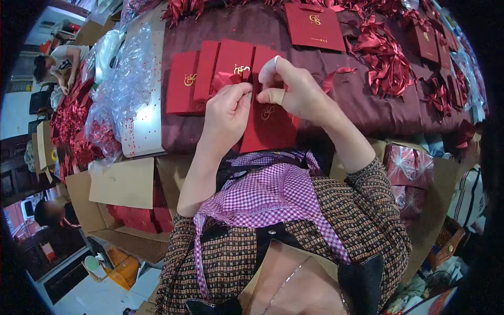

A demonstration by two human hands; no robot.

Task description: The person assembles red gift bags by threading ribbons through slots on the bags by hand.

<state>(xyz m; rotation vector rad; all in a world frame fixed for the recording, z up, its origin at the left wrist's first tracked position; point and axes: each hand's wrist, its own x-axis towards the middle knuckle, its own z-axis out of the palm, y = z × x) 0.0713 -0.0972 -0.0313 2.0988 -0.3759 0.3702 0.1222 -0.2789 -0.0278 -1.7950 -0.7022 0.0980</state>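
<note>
Several red gift bags with gold lettering lie overlapping on the dark red cloth. My left hand (pixel 229 107) is closed over the middle of them, its fingertips pinched beside a red ribbon (pixel 226 80). My right hand (pixel 296 90) is just to its right, thumb and index finger curved toward each other, with pale coverings on the fingertips. It is over the nearest red bag (pixel 270 128); anything thin between its fingers is too small to make out. Another red bag (pixel 184 84) lies at the left of the row.
Clear plastic wrap (pixel 128 68) and red ribbons (pixel 73 123) lie at the left. A red bag (pixel 316 27) and a ribbon pile (pixel 386 58) are farther back. Open cardboard boxes (pixel 123 184) stand below the table edge. Other people sit left and right.
</note>
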